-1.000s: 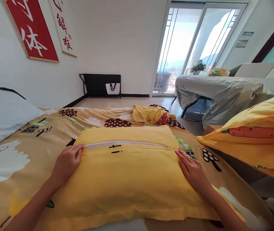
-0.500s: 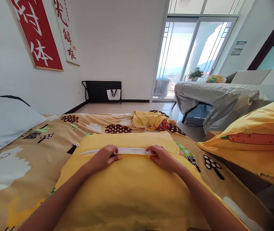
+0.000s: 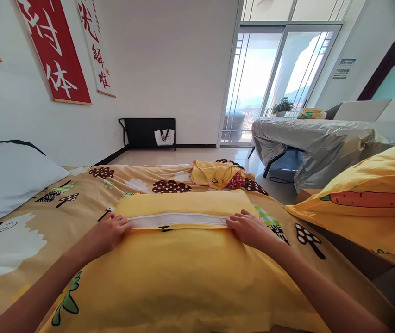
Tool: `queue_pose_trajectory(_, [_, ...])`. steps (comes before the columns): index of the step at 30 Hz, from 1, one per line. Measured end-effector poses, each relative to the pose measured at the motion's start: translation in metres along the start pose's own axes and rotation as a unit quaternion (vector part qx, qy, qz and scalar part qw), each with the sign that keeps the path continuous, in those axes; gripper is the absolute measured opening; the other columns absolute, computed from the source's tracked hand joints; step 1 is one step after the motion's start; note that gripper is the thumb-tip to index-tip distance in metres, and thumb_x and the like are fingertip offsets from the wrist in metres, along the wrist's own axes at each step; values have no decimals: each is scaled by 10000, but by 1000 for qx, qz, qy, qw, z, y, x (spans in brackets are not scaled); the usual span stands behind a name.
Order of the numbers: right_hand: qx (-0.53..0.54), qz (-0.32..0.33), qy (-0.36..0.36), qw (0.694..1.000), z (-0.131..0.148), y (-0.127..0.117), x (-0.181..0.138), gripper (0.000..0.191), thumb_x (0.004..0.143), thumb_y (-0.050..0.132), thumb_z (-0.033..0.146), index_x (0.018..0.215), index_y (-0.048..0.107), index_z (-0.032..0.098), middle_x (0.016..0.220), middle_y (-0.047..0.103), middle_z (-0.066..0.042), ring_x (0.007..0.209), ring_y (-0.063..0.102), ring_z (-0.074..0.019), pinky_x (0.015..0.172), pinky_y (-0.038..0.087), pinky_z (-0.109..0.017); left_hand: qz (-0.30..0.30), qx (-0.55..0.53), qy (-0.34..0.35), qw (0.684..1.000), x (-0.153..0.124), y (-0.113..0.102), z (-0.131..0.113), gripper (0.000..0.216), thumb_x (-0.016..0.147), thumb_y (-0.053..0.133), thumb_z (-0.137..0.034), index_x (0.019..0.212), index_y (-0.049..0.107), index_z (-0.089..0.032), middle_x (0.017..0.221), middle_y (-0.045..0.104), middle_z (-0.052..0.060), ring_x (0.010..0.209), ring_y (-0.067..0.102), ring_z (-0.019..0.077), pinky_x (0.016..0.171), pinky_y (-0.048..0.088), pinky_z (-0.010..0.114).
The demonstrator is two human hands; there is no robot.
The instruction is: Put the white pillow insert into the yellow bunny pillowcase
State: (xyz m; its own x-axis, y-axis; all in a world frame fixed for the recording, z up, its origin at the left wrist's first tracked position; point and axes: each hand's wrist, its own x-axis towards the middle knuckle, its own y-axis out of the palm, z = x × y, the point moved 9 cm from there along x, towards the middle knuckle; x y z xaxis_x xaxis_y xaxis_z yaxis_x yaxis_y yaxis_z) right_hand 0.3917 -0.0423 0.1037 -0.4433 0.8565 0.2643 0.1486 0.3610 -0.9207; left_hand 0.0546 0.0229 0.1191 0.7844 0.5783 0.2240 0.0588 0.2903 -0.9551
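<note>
1. We have the yellow pillow point(image 3: 183, 277) lying flat on the patterned bedding point(image 3: 89, 203), with a pale strip point(image 3: 179, 219) running across its far part.
2. We judge it light and soft: a loose cotton-like cover over a plump filling, not fragile, hardly slippery, and apt to sag or wrinkle. The best hold is on the doubled cloth at both ends of the strip, since the broad middle would only dent.
3. Our left hand point(image 3: 112, 231) is at the pillow's left edge, knuckles up, fingers bunched and seemingly pinching the cloth by the strip; its thumb is hard to make out.
4. Our right hand point(image 3: 246, 227) mirrors it near the pillow's right edge, fingers curled together on the cloth.
5. Both forearms reach forward and slant inward from the pillow's near corners, wrists low, so our pull looks even.
</note>
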Motion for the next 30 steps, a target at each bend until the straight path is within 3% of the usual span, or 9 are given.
queue_pose_trajectory(4, [-88,-68,-17,994,-6,-4,-8,194,879,474,78,811,622,183,741,636,-54,670,554,-176,664,327,-311,-52,83,18,995,-6,-11,-1,291,852,390,-30,819,621,-203,810,635,57,769,575,208,768,394,335])
queue_pose_trajectory(9, [-100,-141,12,985,-5,-4,-30,248,926,402,93,887,637,162,808,655,-78,730,557,-186,718,365,-315,-166,134,-46,976,-15,-15,1,311,906,336,-112,889,640,-177,807,640,95,775,584,237,750,413,366])
queue_pose_trajectory(12, [-69,-149,37,986,-6,3,-41,279,940,379,113,933,652,172,898,691,-80,869,582,-209,834,368,-359,-140,145,-65,977,-17,1,1,334,886,332,-93,907,655,-174,823,672,96,782,605,241,731,413,379])
queue_pose_trajectory(15, [-4,-148,71,986,-15,10,-55,292,948,391,154,1033,663,221,1036,710,-57,999,585,-222,903,357,-406,-97,139,-85,982,-26,13,4,367,870,336,-82,967,670,-200,985,700,97,922,622,264,774,408,420])
queue_pose_trajectory(18, [38,-173,88,980,-20,16,-70,323,947,406,179,1139,653,261,1133,699,-27,987,610,-199,917,382,-404,-90,147,-100,980,-41,17,4,423,859,319,-70,1062,670,-191,1146,671,131,1072,599,298,821,399,475])
queue_pose_trajectory(22, [76,-205,106,970,-23,20,-80,338,945,419,206,1166,661,287,1147,696,-19,972,629,-183,892,437,-376,-69,164,-126,976,-44,15,-4,464,832,292,-29,1072,678,-123,1155,661,186,1034,625,315,777,431,480])
queue_pose_trajectory(26, [80,-235,97,964,-19,17,-80,324,943,434,192,1140,676,275,1124,706,-14,943,631,-180,871,455,-364,6,150,-143,978,5,-5,-48,377,771,346,6,831,699,-112,887,695,177,855,648,331,735,461,475])
queue_pose_trajectory(28, [72,-247,92,962,-17,15,-80,323,939,440,174,1141,673,270,1122,707,-11,942,626,-183,880,452,-369,18,73,-89,993,53,-19,-97,339,741,394,8,856,679,-135,889,684,139,853,639,301,761,478,446])
queue_pose_trajectory(30, [66,-253,87,961,-14,14,-81,337,934,439,151,1155,664,269,1131,703,-16,958,619,-187,891,450,-374,32,-42,12,999,106,-26,-159,269,787,419,-52,852,658,-156,886,672,111,859,634,262,776,495,394])
